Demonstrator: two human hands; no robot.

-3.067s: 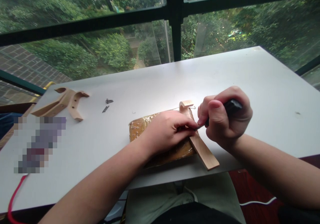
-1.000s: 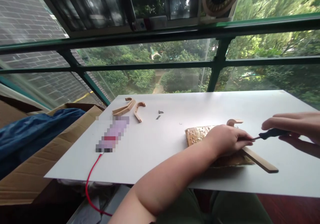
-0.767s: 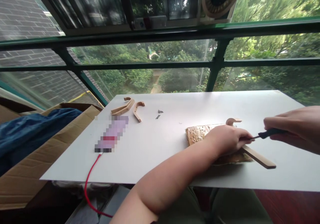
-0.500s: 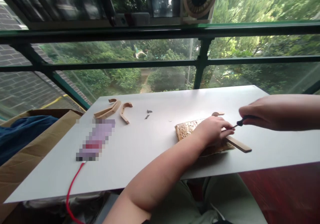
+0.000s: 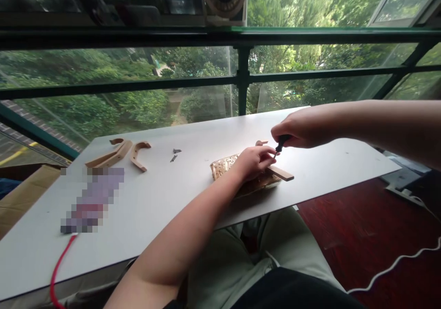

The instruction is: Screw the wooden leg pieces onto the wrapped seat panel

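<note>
My right hand (image 5: 291, 130) is closed around the black handle of a screwdriver (image 5: 283, 140), whose shaft slants down to the fingertips of my left hand (image 5: 254, 163). Those left fingers are bent and hold a pale wooden piece (image 5: 284, 174) down on a brown, shiny wrapped package (image 5: 222, 165). One flat end of the wood juts out to the right, and a curved end shows beyond the hand. Whatever the screwdriver tip touches is hidden by the left fingers.
On the white table (image 5: 165, 208), curved wooden pieces (image 5: 139, 157) lie at the left, with several small screws (image 5: 175, 151) beside them. A blurred-out purple object (image 5: 99, 189) has a red cable (image 5: 60, 258) running off the front edge. Green window rails (image 5: 243, 79) stand behind.
The view has turned right, so the table's contents sit further left. My right hand has lifted relative to the left, and the screwdriver stands steeper. The left hand stays on the wooden piece.
</note>
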